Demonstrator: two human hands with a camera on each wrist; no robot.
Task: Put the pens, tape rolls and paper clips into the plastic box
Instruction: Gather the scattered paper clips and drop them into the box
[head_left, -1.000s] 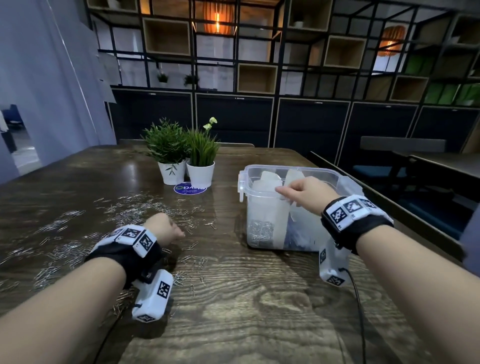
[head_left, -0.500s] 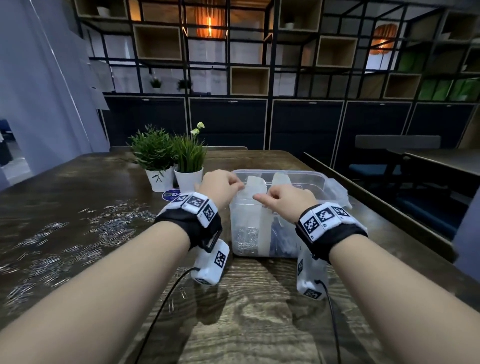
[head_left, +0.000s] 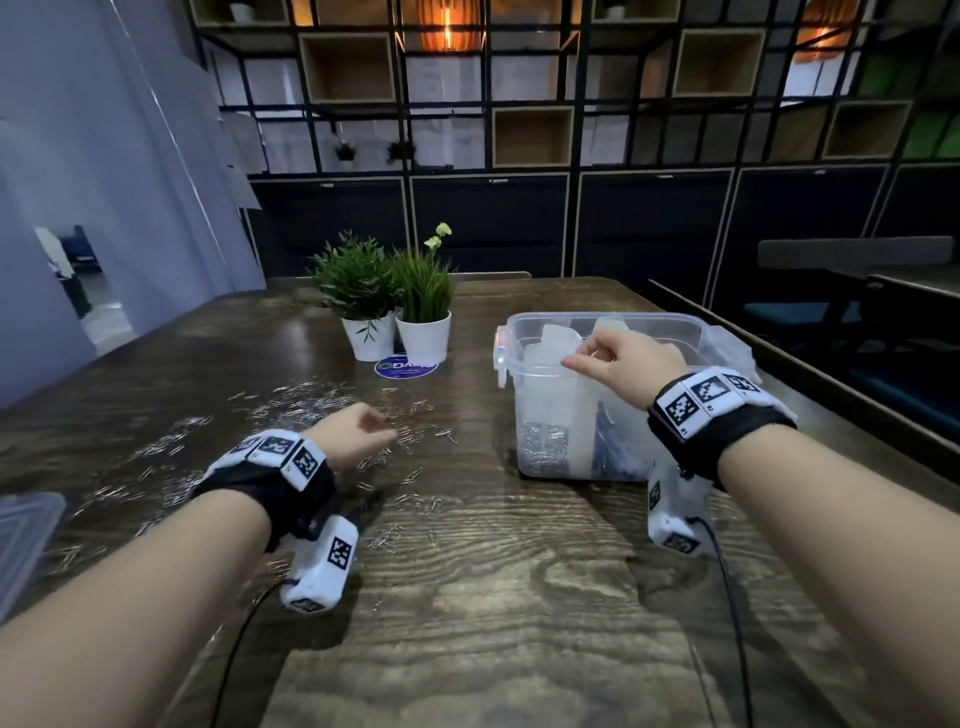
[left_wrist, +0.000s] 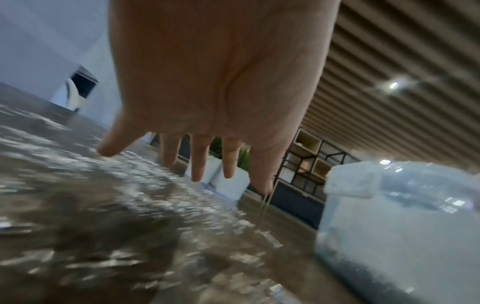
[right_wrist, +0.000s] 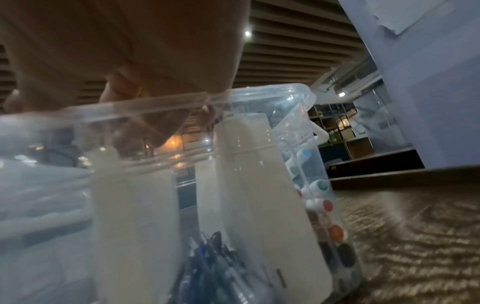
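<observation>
A dark wooden table stretches before me, its grain running toward a black grid shelving wall. The clear plastic box stands on the table's right half, lid off, split by upright white dividers. Through its wall, the right wrist view shows blue pens heaped at the bottom of the middle compartment and markers with coloured end caps stacked behind the next divider; from my head view a silver heap of paper clips already in the box fills the near left compartment. Two potted plants in white pots sit just left of the box, beyond a round blue sticker.

My right hand rests over the box's near rim, fingers curled and thumb meeting fingertip at the top of a divider; whether it actually pinches the divider I cannot tell. My left hand hangs low over the table left of the box, and the left wrist view shows its fingers straight, spread and holding nothing, above the loose paper clips scattered across the table's left half. No tape rolls are discernible.
</observation>
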